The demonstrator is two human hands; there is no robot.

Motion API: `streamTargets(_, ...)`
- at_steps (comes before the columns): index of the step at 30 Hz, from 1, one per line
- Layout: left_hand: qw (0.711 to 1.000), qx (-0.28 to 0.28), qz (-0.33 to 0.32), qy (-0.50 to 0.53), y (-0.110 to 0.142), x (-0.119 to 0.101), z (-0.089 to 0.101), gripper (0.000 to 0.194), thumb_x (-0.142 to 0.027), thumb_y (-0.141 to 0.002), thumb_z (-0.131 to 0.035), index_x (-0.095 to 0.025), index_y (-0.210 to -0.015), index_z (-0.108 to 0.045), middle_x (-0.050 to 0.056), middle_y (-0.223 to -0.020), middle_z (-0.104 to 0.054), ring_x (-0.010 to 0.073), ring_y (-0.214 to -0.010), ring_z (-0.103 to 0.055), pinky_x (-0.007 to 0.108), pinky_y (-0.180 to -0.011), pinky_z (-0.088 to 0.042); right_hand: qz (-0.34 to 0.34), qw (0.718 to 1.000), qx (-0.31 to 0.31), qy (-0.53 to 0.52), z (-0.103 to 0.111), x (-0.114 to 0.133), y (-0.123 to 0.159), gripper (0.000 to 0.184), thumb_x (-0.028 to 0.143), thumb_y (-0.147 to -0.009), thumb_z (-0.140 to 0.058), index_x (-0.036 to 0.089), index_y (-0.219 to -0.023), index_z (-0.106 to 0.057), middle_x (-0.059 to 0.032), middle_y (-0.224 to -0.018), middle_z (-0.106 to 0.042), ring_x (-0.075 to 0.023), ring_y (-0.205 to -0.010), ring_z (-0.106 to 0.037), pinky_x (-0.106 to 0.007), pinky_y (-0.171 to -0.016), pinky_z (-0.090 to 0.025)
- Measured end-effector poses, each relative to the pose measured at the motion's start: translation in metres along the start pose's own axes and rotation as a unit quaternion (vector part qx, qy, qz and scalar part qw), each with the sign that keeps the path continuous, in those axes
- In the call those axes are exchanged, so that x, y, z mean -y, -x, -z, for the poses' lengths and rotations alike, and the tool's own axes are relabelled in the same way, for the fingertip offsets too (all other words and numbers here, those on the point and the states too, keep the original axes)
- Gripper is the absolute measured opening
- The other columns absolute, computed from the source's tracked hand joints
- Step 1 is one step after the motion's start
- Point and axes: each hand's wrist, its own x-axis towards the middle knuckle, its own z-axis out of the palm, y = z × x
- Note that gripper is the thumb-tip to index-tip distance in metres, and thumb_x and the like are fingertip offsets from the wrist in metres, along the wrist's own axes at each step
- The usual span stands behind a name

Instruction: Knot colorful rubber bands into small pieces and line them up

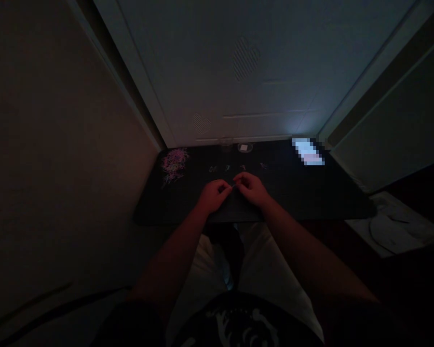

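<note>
Above the dark table (292, 197), my left hand (216, 193) and my right hand (252, 189) almost meet at the fingertips. Both are closed in a pinch on a small, thin, pale strip (234, 186) that bridges the short gap between them. The dim light hides its exact kind. Just beyond my fingers lies a row of tiny items, among them a small reddish piece (242, 167), a pale piece (227, 167), a purplish piece (263, 166) and faint ring-like shapes (213, 169).
A loose heap of thin pink and purple strips (174, 163) covers the table's far left. Along the back edge stand a clear container (226, 142) and a round clear dish (245, 148) with a white square inside. A bright, pixelated screen (308, 151) lies back right. A pale panel (217, 72) rises behind.
</note>
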Motion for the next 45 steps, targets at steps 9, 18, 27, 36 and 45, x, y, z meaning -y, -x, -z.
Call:
streamTargets(9,1.000,0.007,0.003,0.001,0.0005,-0.0015,0.0012,0.021,-0.034,-0.080,-0.052,-0.017,-0.079,-0.064,0.002,-0.079,-0.066,0.0130,-0.072,-0.057,0.025,-0.065,-0.044,0.008,0.998,0.001,0.056,0.0014,0.0030,0.0004,0.007,0.024,-0.071,-0.053,0.018,-0.068,-0.056,0.0005,-0.064,-0.057,-0.0129,-0.061,-0.050,-0.026,-0.059,-0.039)
streamTargets(18,1.000,-0.024,0.014,-0.005,-0.0002,-0.0016,-0.0004,0.019,-0.033,-0.078,-0.056,-0.017,-0.083,-0.063,0.002,-0.078,-0.066,0.0115,-0.067,-0.057,0.024,-0.062,-0.045,0.003,0.995,0.007,0.095,-0.0007,0.0029,0.0004,0.009,0.025,-0.075,-0.049,0.019,-0.071,-0.055,0.0006,-0.064,-0.055,-0.0129,-0.061,-0.049,-0.025,-0.058,-0.037)
streamTargets(27,1.000,-0.021,0.012,0.004,-0.0004,0.0006,-0.0017,0.016,-0.031,-0.077,-0.056,-0.017,-0.080,-0.062,0.000,-0.074,-0.063,0.0104,-0.064,-0.055,0.023,-0.060,-0.043,0.011,0.992,0.012,0.128,-0.0006,0.0025,-0.0003,0.009,0.024,-0.076,-0.048,0.019,-0.072,-0.055,0.0002,-0.066,-0.056,-0.0133,-0.062,-0.049,-0.025,-0.058,-0.037)
streamTargets(36,1.000,-0.005,0.011,0.016,0.0001,-0.0018,-0.0003,0.014,-0.030,-0.075,-0.056,-0.017,-0.074,-0.061,-0.001,-0.071,-0.062,0.0101,-0.063,-0.053,0.023,-0.061,-0.042,-0.025,0.992,-0.090,0.088,-0.0009,0.0001,-0.0016,0.013,0.031,-0.081,-0.043,0.021,-0.072,-0.047,0.0011,-0.061,-0.049,-0.0140,-0.059,-0.046,-0.026,-0.056,-0.036)
streamTargets(45,0.998,-0.055,0.040,0.006,-0.0032,0.0010,-0.0028,0.016,-0.033,-0.077,-0.056,-0.017,-0.077,-0.061,0.000,-0.074,-0.064,0.0113,-0.066,-0.056,0.024,-0.062,-0.043,0.014,0.979,-0.050,0.198,-0.0065,0.0048,0.0020,0.010,0.024,-0.078,-0.048,0.019,-0.074,-0.055,-0.0012,-0.068,-0.056,-0.0137,-0.061,-0.048,-0.026,-0.058,-0.035)
